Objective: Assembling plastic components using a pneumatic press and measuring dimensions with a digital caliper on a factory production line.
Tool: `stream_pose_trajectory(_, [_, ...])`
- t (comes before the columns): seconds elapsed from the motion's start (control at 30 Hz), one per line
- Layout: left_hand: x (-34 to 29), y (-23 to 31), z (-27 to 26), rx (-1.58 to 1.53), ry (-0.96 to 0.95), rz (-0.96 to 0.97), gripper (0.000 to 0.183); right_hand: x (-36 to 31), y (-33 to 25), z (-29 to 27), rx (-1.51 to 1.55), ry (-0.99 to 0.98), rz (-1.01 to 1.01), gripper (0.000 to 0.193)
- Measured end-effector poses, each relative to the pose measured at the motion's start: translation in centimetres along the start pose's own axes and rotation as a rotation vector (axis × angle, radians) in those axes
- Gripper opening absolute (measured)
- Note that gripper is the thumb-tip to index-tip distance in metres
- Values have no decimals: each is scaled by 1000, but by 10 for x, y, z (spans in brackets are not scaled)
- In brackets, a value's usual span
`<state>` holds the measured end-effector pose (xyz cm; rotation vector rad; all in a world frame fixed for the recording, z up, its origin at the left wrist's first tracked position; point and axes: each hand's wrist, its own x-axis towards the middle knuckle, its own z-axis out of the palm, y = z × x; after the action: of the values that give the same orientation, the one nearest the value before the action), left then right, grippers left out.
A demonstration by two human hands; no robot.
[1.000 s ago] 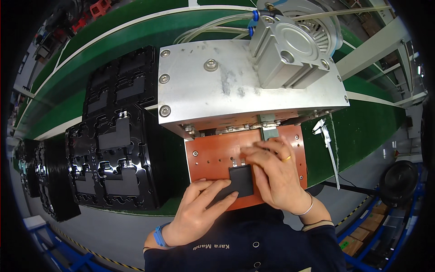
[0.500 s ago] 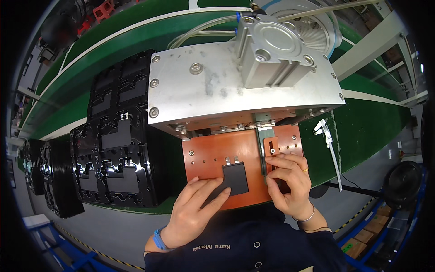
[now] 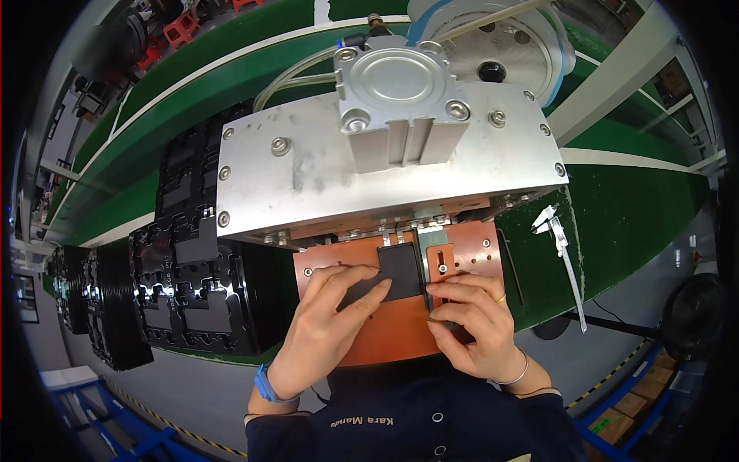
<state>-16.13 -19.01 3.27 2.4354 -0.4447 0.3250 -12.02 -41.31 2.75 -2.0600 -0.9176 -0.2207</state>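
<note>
Nearest the worker's body, the left hand (image 3: 327, 316) spreads its thumb and forefinger over a flat black pouch cell (image 3: 400, 273), tips resting on it; whether the hidden fingers clasp its edge I cannot tell. The right hand (image 3: 481, 331) lies at about four o'clock from the cell, its grip loosely curled, thumb parted from the fingertips and nothing visibly pinched between. Those fingertips seem to rest on a green guide strip (image 3: 433, 236), just below a slotted orange block (image 3: 433, 256).

The cell lies flat on an orange fixture plate (image 3: 396, 335), its three-o'clock edge along the strip and seemingly touching it. Two metal tabs (image 3: 387, 239) point to twelve o'clock, at the mouth of a pneumatic press (image 3: 308, 185) topped by an air cylinder (image 3: 400, 81).

To my eye, the step in hand is squaring the cell against the strip with its tabs toward the press. The next move calls for light, level pressure, tabs unbent, and fingers well clear of the mouth.

Farther off, at nine o'clock, stand stacked black trays (image 3: 262, 296); between two and three o'clock a caliper (image 3: 566, 266) lies on the green table (image 3: 631, 223).
</note>
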Motion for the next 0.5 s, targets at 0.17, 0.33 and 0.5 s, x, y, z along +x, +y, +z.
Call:
stream_pose_trajectory(0.17, [7, -2, 0, -26, -19, -32, 41, 2, 0, -1, 46, -36, 3, 18])
stream_pose_trajectory(0.33, [9, -4, 1, -26, -5, -33, 40, 2, 0, -2, 36, -57, 3, 17])
stream_pose_trajectory(0.5, [11, -8, 0, -16, -19, -29, 39, 2, 2, -1, 22, -75, 6, 16])
